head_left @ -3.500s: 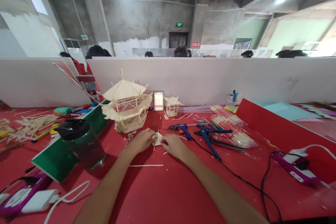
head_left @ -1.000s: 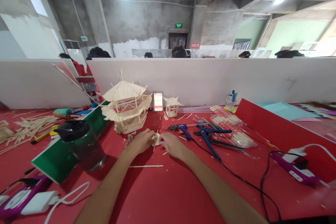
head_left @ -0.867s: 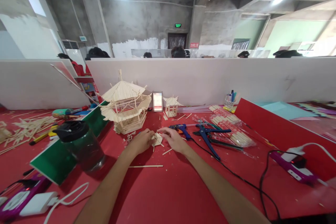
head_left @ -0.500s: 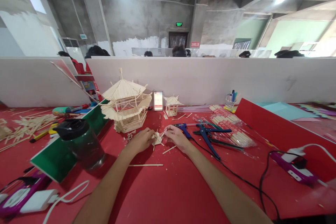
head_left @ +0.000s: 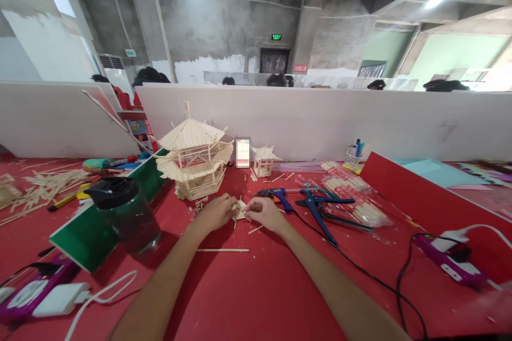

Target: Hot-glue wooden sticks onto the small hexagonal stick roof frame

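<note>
A small frame of short wooden sticks (head_left: 240, 216) lies on the red table between my hands. My left hand (head_left: 219, 212) has its fingers closed on the frame's left edge. Over the right side of that frame, my right hand (head_left: 265, 213) is in a pinch, its fingertips touching the frame; the short stick seen there earlier is now mostly hidden by the fingers. Just behind stands a large two-tiered stick pavilion (head_left: 194, 157), and to its right a small stick pavilion (head_left: 264, 162). A blue glue gun (head_left: 282, 197) rests beyond my right hand.
Blue-handled cutters (head_left: 318, 216) and bagged sticks (head_left: 352, 192) lie to the right, with a black cord crossing the table. A dark water bottle (head_left: 126, 218) stands left by a green board (head_left: 76, 242). A loose stick (head_left: 223, 250) lies in front. A white partition (head_left: 320, 122) runs behind.
My right hand has moved slightly left and down, bringing its fingertips onto the small frame. My left hand keeps its place there. The whole view has shifted a little.
</note>
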Tool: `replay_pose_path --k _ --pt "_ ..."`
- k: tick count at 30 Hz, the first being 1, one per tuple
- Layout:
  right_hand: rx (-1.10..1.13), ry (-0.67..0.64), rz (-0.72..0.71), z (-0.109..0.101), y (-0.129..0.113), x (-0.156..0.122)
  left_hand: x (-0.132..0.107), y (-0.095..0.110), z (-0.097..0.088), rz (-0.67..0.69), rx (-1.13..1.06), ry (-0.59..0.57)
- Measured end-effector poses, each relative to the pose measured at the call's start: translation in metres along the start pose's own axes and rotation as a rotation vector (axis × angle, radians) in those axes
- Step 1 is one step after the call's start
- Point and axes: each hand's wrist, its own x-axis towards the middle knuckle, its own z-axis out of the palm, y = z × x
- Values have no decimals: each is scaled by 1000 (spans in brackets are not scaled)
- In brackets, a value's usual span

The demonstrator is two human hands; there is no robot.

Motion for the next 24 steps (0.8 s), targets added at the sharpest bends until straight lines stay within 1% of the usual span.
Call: replay_pose_path --k 4,7,11,15,17,21,24 --pt "-103 -23 -52 11 0 -4 -1 -1 0 -2 -18 -6" --pt "-136 -19 -60 16 1 -5 -1 -1 1 -10 -28 -6" --pt "-109 22 -51 17 5 -4 0 -2 2 -1 -21 0" --pt "-131 14 -36 15 5 -4 0 -4 3 8 -13 15" --pt "-227 12 -52 14 4 -4 0 -4 3 2 -6 14" --pt "-520 37 -116 12 0 -5 0 -3 1 1 9 -5" --pt "-618 45 -125 12 1 -5 0 -1 1 6 8 -9"
